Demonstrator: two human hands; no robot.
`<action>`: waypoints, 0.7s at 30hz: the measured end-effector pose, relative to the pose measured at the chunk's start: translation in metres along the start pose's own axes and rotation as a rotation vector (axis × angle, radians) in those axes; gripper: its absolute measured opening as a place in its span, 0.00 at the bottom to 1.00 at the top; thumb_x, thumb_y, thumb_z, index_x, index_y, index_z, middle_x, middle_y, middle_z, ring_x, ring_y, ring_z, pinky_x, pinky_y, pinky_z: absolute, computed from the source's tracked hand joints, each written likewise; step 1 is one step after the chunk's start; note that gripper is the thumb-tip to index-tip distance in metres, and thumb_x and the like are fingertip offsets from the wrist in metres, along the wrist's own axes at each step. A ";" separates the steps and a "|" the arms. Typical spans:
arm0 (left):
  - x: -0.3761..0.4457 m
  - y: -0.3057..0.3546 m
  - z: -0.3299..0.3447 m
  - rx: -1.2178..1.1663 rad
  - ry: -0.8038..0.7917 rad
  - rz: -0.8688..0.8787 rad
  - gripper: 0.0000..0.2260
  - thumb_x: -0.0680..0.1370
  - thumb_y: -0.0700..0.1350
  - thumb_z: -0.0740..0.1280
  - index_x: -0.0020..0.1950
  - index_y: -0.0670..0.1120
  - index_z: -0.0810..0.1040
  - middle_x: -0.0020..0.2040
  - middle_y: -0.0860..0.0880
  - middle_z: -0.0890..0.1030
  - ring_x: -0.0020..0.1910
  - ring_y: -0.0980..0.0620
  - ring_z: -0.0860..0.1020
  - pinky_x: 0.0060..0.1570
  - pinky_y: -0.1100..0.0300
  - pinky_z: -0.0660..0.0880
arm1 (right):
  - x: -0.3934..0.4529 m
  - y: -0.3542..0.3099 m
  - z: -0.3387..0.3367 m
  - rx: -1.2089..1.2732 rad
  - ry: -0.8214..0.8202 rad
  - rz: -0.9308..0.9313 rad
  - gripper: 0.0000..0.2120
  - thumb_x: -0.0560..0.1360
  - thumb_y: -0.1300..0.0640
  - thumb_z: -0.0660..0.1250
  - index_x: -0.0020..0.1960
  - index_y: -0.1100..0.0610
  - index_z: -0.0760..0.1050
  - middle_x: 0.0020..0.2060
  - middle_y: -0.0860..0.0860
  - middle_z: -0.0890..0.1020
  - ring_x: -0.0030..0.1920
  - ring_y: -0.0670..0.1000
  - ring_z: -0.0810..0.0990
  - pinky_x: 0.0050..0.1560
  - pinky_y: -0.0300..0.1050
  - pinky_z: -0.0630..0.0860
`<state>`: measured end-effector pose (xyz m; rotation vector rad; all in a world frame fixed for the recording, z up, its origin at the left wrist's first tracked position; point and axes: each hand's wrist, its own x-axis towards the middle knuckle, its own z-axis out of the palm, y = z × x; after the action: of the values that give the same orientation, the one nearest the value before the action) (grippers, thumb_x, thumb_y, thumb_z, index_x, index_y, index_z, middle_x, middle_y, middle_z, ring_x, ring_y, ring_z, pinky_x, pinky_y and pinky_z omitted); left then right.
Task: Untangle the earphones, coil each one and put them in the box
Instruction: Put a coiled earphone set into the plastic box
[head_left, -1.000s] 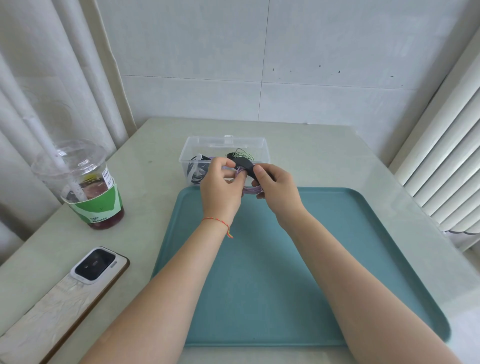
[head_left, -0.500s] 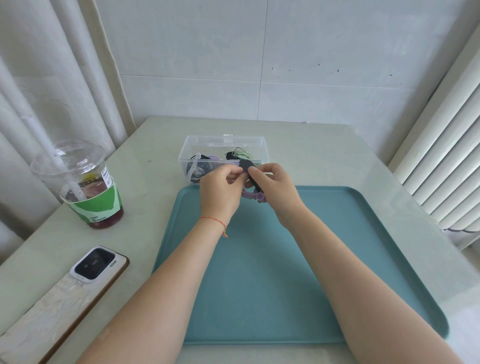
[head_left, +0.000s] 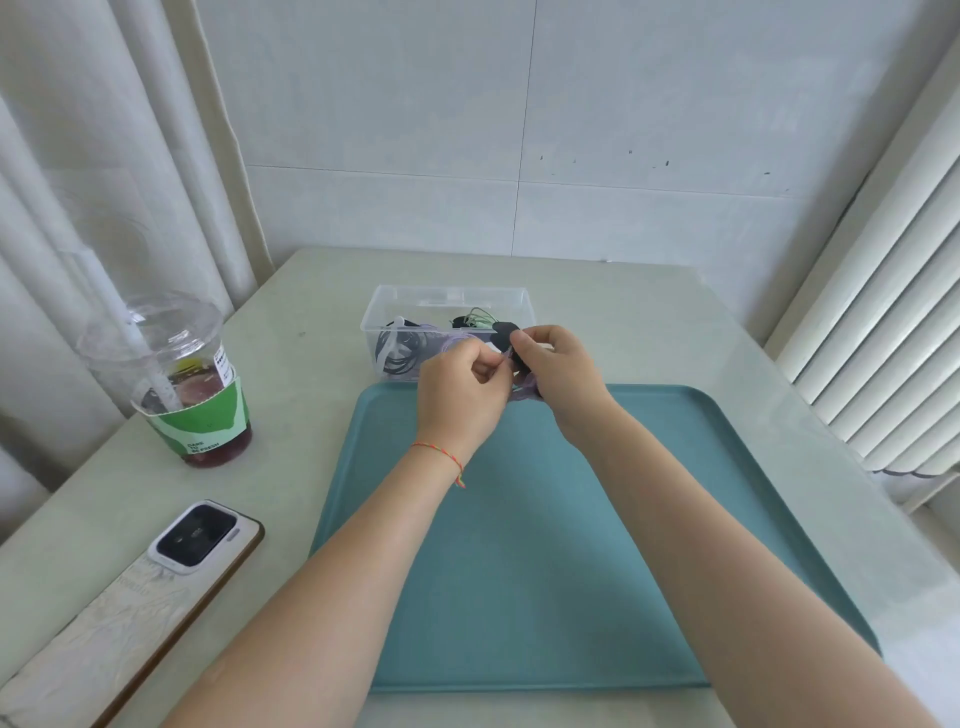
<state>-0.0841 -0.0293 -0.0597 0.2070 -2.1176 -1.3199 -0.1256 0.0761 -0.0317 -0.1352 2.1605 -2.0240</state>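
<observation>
A clear plastic box (head_left: 509, 300) stands on the table just beyond the teal tray (head_left: 540, 561). Inside it lie a black coiled earphone (head_left: 400, 349) at the left and a green one (head_left: 480, 318) at the back. My left hand (head_left: 460, 395) and my right hand (head_left: 558, 374) meet over the tray's far edge. Together they pinch a coil of purple earphone cable (head_left: 525, 388) with a black strap (head_left: 503, 332) around it. Most of that coil is hidden behind my fingers.
An iced drink in a plastic cup (head_left: 176, 384) with a straw stands at the left. A phone (head_left: 130, 597) lies face down near the table's front left edge. Curtains hang on the left, a radiator on the right.
Both hands have stayed over the tray's far edge and kept working the black strap around the purple coil. The strap's end now sticks up between my fingertips.
</observation>
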 end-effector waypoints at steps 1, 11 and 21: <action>0.002 0.002 -0.003 -0.003 0.029 -0.017 0.05 0.73 0.40 0.72 0.37 0.46 0.80 0.32 0.55 0.81 0.32 0.57 0.79 0.38 0.62 0.76 | 0.000 -0.003 -0.004 0.011 -0.060 0.024 0.06 0.79 0.56 0.64 0.52 0.58 0.74 0.39 0.54 0.81 0.30 0.49 0.74 0.37 0.47 0.75; 0.009 0.021 -0.024 -0.041 0.025 -0.031 0.06 0.75 0.47 0.71 0.39 0.46 0.81 0.35 0.56 0.83 0.36 0.57 0.81 0.40 0.60 0.77 | 0.008 -0.040 0.006 -0.150 -0.148 -0.156 0.08 0.76 0.61 0.63 0.41 0.61 0.78 0.32 0.53 0.76 0.33 0.53 0.70 0.38 0.44 0.69; 0.072 -0.014 -0.077 0.243 0.096 -0.026 0.08 0.76 0.43 0.65 0.42 0.46 0.83 0.48 0.48 0.78 0.51 0.48 0.76 0.48 0.58 0.71 | 0.064 -0.074 0.030 -0.491 -0.057 -0.333 0.11 0.75 0.59 0.67 0.57 0.53 0.79 0.45 0.50 0.80 0.42 0.50 0.75 0.40 0.41 0.70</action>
<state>-0.0988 -0.1259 -0.0182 0.3922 -2.1952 -1.0425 -0.1863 0.0297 0.0359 -0.6461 2.6955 -1.5501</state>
